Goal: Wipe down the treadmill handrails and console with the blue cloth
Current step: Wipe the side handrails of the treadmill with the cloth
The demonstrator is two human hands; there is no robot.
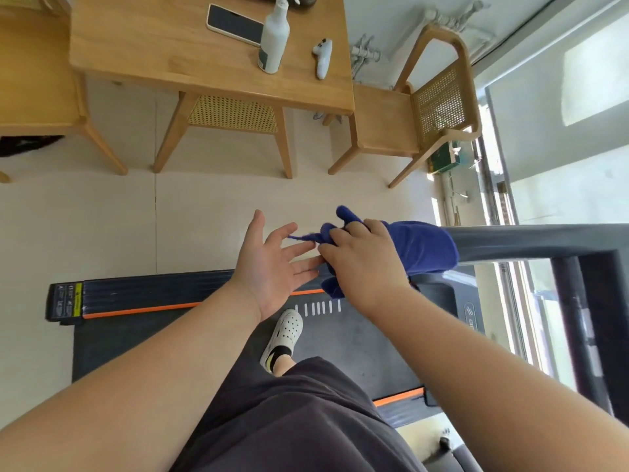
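Blue cloth [418, 247], soft and bunched, drapes the smooth grey handrail [531, 238].

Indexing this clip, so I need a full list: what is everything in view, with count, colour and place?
cloth: one, blue, over the handrail end
handrail: one, dark grey, right side
treadmill deck: one, dark grey with orange stripes, underfoot
table: one, light wood, top of view
phone: one, dark screen, on table
spray bottle: one, white, on table
controller: one, white, on table
chairs: three, light wood, left of, under and right of table
shoe: one, white, on deck
shorts: one pair, dark grey, bottom of view
left hand: one, open, beside cloth
right hand: one, gripping cloth
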